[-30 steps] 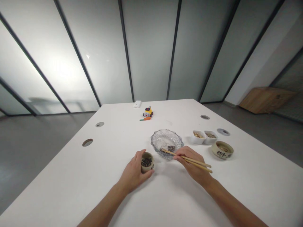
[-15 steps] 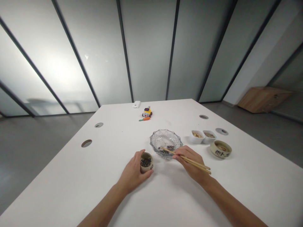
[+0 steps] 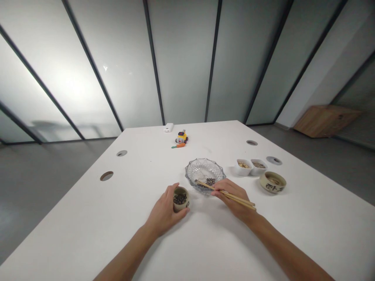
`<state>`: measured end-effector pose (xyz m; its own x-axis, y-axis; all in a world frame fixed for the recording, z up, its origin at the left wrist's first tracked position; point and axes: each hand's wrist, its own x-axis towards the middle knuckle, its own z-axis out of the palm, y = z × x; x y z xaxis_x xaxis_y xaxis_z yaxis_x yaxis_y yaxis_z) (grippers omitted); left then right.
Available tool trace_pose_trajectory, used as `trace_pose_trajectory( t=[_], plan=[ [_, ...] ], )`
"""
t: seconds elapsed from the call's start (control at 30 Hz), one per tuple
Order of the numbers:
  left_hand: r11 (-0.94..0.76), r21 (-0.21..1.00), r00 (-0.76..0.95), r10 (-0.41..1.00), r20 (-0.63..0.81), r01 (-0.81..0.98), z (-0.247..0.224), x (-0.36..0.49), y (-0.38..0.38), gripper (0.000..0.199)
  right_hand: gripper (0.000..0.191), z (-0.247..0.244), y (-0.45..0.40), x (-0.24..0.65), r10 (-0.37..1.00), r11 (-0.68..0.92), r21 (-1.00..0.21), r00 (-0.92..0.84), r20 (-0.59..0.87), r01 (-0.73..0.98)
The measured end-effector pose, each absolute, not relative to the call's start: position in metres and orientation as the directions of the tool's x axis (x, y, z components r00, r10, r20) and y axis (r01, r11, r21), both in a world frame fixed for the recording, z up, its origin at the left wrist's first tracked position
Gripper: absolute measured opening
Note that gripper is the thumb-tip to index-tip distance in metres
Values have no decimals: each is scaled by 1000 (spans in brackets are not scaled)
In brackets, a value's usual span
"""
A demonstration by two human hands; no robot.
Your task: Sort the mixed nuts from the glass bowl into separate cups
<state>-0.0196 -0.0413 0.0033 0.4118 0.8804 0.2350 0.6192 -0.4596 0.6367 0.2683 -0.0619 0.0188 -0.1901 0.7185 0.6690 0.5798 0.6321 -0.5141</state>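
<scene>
My left hand (image 3: pixel 166 208) is wrapped round a small beige ceramic cup (image 3: pixel 188 200) that stands on the table. Inside the cup lie many dark beans (image 3: pixel 180 198). Between the fingers of my right hand (image 3: pixel 233 197) is a pair of wooden chopsticks (image 3: pixel 238 200). Their tips reach into a scalloped clear glass bowl (image 3: pixel 204 166), where a cluster of dark beans (image 3: pixel 210 181) rests near the front side. One dark bean seems to be at the chopstick tips, though whether it is pinched I cannot tell.
To the right stand two joined white dishes (image 3: pixel 243 171) with pale pieces in them and a wider beige ceramic bowl (image 3: pixel 272 186). Farther back sit a yellow toy vehicle (image 3: pixel 182 137), an orange toy carrot (image 3: pixel 178 146) and a white box-shaped device (image 3: pixel 168 127). Round holes pierce the white table (image 3: pixel 88 218).
My right hand has shifted slightly left with the chopsticks, and their tips sit a little farther left in the glass bowl. My left hand keeps its hold on the cup.
</scene>
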Motion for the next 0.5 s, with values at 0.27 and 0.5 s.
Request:
trace_pose_trajectory(
  t=[0.27,0.5],
  plan=[
    [-459,634,427,878,217,622,5,-19,-41,75,10,21,-63,264,670,664,-495,-152,726,561],
    [-475,631,435,870,232,613,5,-20,-41,75,15,23,-67,257,733,632,-549,-193,652,546]
  ],
)
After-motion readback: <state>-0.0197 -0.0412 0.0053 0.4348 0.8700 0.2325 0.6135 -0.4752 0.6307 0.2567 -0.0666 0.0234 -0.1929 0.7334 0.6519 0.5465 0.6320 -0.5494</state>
